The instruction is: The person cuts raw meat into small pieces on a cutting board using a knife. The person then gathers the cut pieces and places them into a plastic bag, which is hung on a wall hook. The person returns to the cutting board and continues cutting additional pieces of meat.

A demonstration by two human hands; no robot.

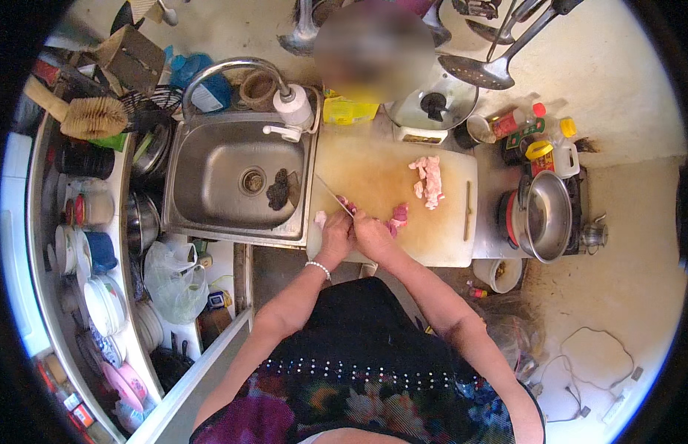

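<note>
Both hands meet at the lower left part of a pale cutting board (pixel 377 161). My right hand (pixel 371 236) is closed around the handle end of a knife (pixel 331 193), whose blade points up and left towards the sink. My left hand (pixel 337 236), with a white bead bracelet at the wrist, lies against it beside a small piece of red meat (pixel 344 201); its fingertips are hidden. More red meat (pixel 400 214) lies to the right of my right hand. A pile of pale, fatty pieces (pixel 431 180) rests at the upper right, and a whitish scrap (pixel 320 218) near the left edge.
Left of the board is a steel sink (pixel 210 161) with a faucet (pixel 233 62) and a dark scrubber (pixel 278 191). A glass lid (pixel 449 105), bottles (pixel 566 150) and a metal bowl (pixel 548 216) stand to the right. Ladles (pixel 488 72) hang above; shelves of dishes stand left.
</note>
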